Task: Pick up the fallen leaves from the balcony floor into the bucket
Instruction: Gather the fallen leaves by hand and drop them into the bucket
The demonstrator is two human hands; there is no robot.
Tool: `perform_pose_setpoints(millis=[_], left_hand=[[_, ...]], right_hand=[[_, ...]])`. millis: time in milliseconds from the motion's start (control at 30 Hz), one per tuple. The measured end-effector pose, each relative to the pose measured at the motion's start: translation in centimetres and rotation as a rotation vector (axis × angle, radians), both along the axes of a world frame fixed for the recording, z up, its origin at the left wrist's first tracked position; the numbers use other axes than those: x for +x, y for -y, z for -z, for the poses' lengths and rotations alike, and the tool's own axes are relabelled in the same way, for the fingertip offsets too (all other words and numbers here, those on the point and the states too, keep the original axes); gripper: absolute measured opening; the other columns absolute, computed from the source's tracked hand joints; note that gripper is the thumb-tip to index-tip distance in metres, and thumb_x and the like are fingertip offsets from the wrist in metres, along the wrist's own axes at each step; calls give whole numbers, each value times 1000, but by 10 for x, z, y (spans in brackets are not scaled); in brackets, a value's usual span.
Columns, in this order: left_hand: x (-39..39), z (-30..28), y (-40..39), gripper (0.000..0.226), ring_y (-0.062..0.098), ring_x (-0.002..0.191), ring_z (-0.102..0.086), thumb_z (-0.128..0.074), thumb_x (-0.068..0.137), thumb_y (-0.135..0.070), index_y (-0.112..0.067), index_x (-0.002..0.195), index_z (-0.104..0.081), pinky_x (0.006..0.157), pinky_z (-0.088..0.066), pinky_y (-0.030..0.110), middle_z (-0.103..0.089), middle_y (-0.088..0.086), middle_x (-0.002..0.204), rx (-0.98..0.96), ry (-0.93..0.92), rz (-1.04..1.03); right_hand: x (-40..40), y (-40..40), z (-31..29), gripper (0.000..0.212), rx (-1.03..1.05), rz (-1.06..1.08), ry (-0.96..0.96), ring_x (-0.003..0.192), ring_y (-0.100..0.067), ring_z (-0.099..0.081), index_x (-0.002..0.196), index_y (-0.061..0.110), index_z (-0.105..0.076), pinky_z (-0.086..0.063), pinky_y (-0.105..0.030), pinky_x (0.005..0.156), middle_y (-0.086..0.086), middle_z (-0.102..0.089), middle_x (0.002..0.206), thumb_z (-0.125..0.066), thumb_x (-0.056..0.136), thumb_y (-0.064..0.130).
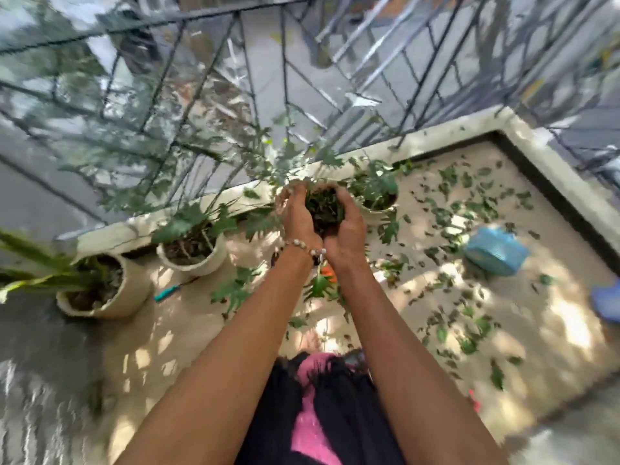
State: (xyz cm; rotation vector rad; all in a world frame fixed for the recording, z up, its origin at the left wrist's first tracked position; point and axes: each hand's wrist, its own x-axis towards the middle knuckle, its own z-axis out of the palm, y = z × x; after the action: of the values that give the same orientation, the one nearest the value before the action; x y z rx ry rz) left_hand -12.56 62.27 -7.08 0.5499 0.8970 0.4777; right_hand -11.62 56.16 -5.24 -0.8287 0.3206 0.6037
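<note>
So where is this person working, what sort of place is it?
Most likely an upper-floor balcony: a metal railing edges a tiled floor, potted plants line it, and fallen leaves lie scattered. Both hands cup a bunch of them.

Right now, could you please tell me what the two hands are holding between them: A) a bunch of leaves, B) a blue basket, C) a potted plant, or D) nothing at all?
A: the left hand and right hand are cupped together around a dark bunch of leaves, raised above the floor, while the blue basket sits apart on the right.
</note>
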Motion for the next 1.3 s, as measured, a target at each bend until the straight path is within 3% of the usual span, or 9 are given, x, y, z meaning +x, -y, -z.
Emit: perform_pose_setpoints(millis=[133,267,500,567,633,733,867,1100,1300], left_hand=[[63,-17,27,19,25,80,-65,-56,96,-29,-12,98,-66,71,-57,34,-66,9,88,25,19,120],[118,-23,64,29,20,68,-65,-50,99,-29,-13,81,-64,58,-55,26,-67,4,75,-25,61,296],[189,-30,143,38,30,97,-66,-59,89,-45,-12,105,-70,92,-54,44,-69,13,107,19,71,594],[210,-30,171,35,28,93,-65,-59,88,-45,-13,94,-71,90,-54,42,-70,11,96,41,86,676],[229,-28,203,32,27,88,-64,-54,93,-40,-14,83,-70,86,-54,40,-68,9,87,48,127,773],[257,-22,249,35,30,94,-67,-54,95,-41,-11,89,-71,84,-56,42,-71,12,95,-2,117,917],[306,-6,303,45,34,107,-66,-59,87,-50,-10,106,-71,95,-52,50,-68,17,116,-81,97,1016],[418,-8,398,34,27,91,-65,-50,97,-41,-13,87,-67,97,-50,45,-68,10,90,-142,51,1148],[491,-27,503,37,18,74,-65,-46,98,-43,-16,80,-63,72,-54,31,-64,4,81,-190,54,1300]], right_hand=[[59,27,-9,27,-37,141,2,98,-29,-65,108,1,-67,-56,-39,83,-16,-68,106,-66,87,18],[105,63,-16,25,-52,286,-5,96,-31,-67,104,0,-70,-56,-41,80,-17,-71,103,-67,86,17],[159,140,-30,21,2,545,20,103,-25,-63,77,7,-74,-54,-37,90,-7,-69,97,-59,91,10],[173,165,-35,36,-15,587,3,112,-14,-55,64,14,-73,-42,-36,108,1,-63,105,-55,95,15],[187,191,-32,14,-2,708,-31,102,-21,-65,87,9,-74,-51,-41,97,-10,-67,109,-62,89,16],[212,237,-21,26,-18,903,-59,93,-26,-68,110,4,-66,-57,-36,76,-14,-70,105,-65,88,17],[259,285,-8,38,-51,1000,-78,107,-33,-65,122,2,-63,-56,-38,83,-18,-67,117,-63,90,24],[362,377,-13,20,-51,1086,-85,80,-19,-69,89,11,-71,-56,-30,71,-6,-73,89,-56,94,24],[426,469,-34,21,-89,1153,-70,84,-22,-68,91,9,-70,-55,-34,84,-10,-72,94,-55,94,24]])
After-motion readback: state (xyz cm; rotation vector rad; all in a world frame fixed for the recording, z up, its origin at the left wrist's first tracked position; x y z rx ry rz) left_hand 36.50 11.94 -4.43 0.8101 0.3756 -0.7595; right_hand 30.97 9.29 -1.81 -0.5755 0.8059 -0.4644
